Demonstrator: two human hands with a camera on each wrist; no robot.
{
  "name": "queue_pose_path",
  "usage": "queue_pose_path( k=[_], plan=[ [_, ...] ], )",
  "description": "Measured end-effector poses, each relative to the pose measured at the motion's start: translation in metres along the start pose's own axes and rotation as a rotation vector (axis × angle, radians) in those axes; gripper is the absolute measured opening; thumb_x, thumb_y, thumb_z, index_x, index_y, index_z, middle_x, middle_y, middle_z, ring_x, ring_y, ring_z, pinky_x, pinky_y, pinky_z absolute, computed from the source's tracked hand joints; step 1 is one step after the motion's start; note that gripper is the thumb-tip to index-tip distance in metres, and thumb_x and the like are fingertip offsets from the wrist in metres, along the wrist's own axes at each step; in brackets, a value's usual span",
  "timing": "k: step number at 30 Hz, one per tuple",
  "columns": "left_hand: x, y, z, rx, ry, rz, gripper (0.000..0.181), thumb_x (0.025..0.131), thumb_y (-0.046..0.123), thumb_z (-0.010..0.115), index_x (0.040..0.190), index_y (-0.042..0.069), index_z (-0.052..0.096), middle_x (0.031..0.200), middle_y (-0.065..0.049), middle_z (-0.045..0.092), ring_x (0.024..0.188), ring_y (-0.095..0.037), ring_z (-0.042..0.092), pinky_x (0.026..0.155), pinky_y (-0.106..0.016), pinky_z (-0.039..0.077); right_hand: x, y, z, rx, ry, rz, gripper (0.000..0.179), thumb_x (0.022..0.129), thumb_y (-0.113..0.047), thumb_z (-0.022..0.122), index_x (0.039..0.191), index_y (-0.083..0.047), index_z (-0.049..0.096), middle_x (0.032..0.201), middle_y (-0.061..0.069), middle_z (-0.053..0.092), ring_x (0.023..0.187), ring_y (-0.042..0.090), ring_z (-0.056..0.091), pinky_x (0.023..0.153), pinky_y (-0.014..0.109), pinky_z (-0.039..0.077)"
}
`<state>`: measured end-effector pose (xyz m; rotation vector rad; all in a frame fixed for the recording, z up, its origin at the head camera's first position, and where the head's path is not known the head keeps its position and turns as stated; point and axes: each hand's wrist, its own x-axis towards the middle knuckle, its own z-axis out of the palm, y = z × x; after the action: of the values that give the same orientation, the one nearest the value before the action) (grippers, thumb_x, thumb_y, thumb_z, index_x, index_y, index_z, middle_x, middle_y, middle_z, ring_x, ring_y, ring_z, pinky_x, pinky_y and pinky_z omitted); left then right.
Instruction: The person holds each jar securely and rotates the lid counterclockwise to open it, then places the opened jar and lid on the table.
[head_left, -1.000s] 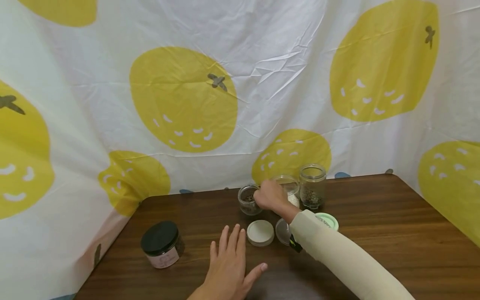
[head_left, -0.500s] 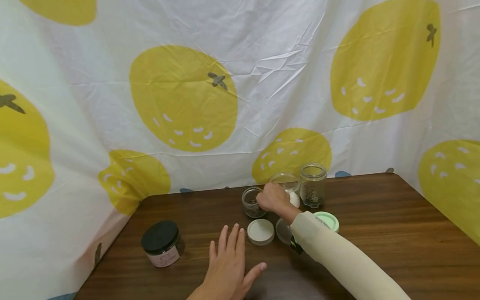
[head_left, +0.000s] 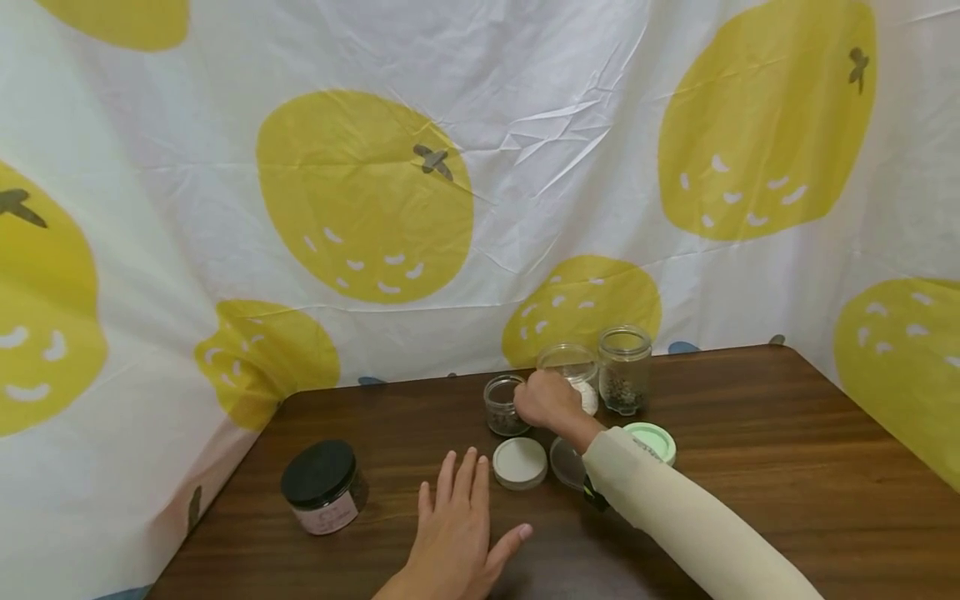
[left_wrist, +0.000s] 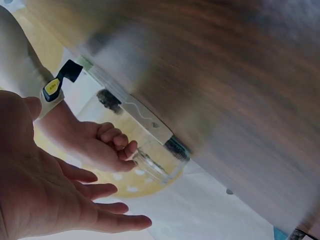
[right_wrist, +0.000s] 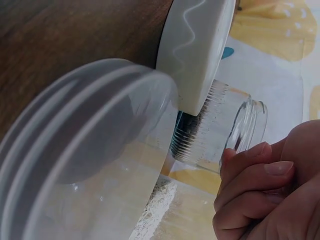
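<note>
My right hand [head_left: 549, 402] has its fingers curled, fingertips right at the near-right rim of a small open ribbed glass jar [head_left: 501, 417] with dark bits at its bottom. In the right wrist view those fingers [right_wrist: 250, 175] overlap the rim of the ribbed jar [right_wrist: 207, 120]. My left hand [head_left: 453, 525] lies spread over the table with straight fingers, holding nothing. A white-topped lid [head_left: 520, 463] lies between the hands. Partly behind the right hand stands a wide clear jar [head_left: 567, 358] with white contents. A tall glass jar [head_left: 625, 375] of dried bits stands beside it.
A black-lidded jar [head_left: 321, 483] with a pink label stands at the left of the wooden table [head_left: 757, 467]. A translucent lid [head_left: 566, 463] and a pale green lid [head_left: 651, 440] lie by the right sleeve. A lemon-patterned cloth [head_left: 525, 200] hangs behind.
The small ribbed jar has shifted slightly right and nearer along with my right hand, then stayed about still. My left hand has hardly moved.
</note>
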<state>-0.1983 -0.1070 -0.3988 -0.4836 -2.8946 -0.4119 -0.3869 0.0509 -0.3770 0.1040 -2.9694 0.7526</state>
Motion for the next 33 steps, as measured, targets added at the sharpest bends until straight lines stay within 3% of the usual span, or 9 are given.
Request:
queue_pose_path(
  k=[6, 11, 16, 19, 23, 26, 30, 33],
  plan=[
    [-0.001, 0.000, 0.001, 0.012, 0.001, 0.003, 0.095, 0.096, 0.068, 0.050, 0.157, -0.001, 0.029, 0.163, -0.021, 0.027, 0.151, -0.046, 0.020, 0.106, -0.077, 0.026, -0.004, 0.000, 0.001, -0.011, -0.015, -0.016, 0.046, 0.104, -0.037, 0.040, 0.078, -0.011, 0.068, 0.104, 0.016, 0.072, 0.082, 0.031, 0.067, 0.062, 0.047, 0.052],
    [0.000, -0.003, 0.003, 0.014, 0.011, 0.002, 0.093, 0.096, 0.068, 0.049, 0.157, 0.001, 0.030, 0.162, -0.020, 0.029, 0.149, -0.045, 0.023, 0.105, -0.077, 0.027, -0.014, -0.004, -0.005, -0.033, -0.011, -0.056, 0.046, 0.102, -0.038, 0.046, 0.064, -0.014, 0.058, 0.076, 0.010, 0.065, 0.063, 0.025, 0.058, 0.053, 0.041, 0.045],
    [0.002, -0.007, 0.003, 0.017, 0.024, -0.004, 0.093, 0.096, 0.073, 0.043, 0.156, 0.002, 0.032, 0.159, -0.020, 0.034, 0.146, -0.046, 0.029, 0.104, -0.075, 0.032, -0.028, -0.012, -0.010, -0.101, 0.117, -0.215, 0.048, 0.101, -0.034, 0.051, 0.057, -0.017, 0.046, 0.053, 0.001, 0.042, 0.045, 0.019, 0.044, 0.042, 0.033, 0.034],
    [0.003, -0.010, -0.001, 0.004, 0.012, -0.027, 0.095, 0.095, 0.075, 0.040, 0.156, 0.003, 0.032, 0.160, -0.019, 0.034, 0.146, -0.046, 0.029, 0.103, -0.075, 0.032, -0.038, -0.015, -0.012, -0.131, 0.203, -0.337, 0.043, 0.102, -0.034, 0.053, 0.063, -0.017, 0.049, 0.051, -0.001, 0.041, 0.042, 0.017, 0.041, 0.040, 0.031, 0.031],
    [0.005, -0.015, -0.012, -0.010, 0.013, -0.062, 0.093, 0.095, 0.074, 0.042, 0.156, 0.005, 0.032, 0.161, -0.018, 0.032, 0.147, -0.044, 0.027, 0.104, -0.075, 0.031, -0.050, -0.015, -0.013, -0.177, 0.291, -0.489, 0.032, 0.102, -0.034, 0.056, 0.076, -0.016, 0.059, 0.064, -0.001, 0.054, 0.054, 0.018, 0.051, 0.052, 0.033, 0.040],
    [0.006, -0.022, -0.020, 0.005, 0.052, -0.063, 0.085, 0.097, 0.068, 0.049, 0.154, 0.006, 0.037, 0.156, -0.017, 0.040, 0.144, -0.043, 0.035, 0.104, -0.072, 0.035, -0.057, -0.013, -0.013, -0.196, 0.313, -0.580, 0.025, 0.101, -0.037, 0.058, 0.090, -0.015, 0.065, 0.085, 0.002, 0.063, 0.076, 0.023, 0.060, 0.072, 0.042, 0.047],
    [0.008, -0.031, -0.025, 0.029, 0.124, -0.026, 0.064, 0.098, 0.052, 0.061, 0.143, 0.006, 0.053, 0.135, -0.015, 0.061, 0.123, -0.038, 0.058, 0.095, -0.062, 0.048, -0.064, -0.009, -0.015, -0.184, 0.289, -0.677, 0.031, 0.101, -0.040, 0.059, 0.112, -0.012, 0.066, 0.118, 0.007, 0.064, 0.110, 0.027, 0.061, 0.097, 0.051, 0.046],
    [0.009, -0.038, -0.026, 0.031, 0.143, 0.006, 0.049, 0.097, 0.042, 0.066, 0.129, 0.005, 0.064, 0.117, -0.014, 0.070, 0.103, -0.033, 0.068, 0.083, -0.053, 0.056, -0.068, -0.007, -0.017, -0.181, 0.271, -0.743, 0.037, 0.101, -0.042, 0.059, 0.122, -0.012, 0.064, 0.134, 0.010, 0.059, 0.127, 0.028, 0.054, 0.104, 0.054, 0.041]
  ],
)
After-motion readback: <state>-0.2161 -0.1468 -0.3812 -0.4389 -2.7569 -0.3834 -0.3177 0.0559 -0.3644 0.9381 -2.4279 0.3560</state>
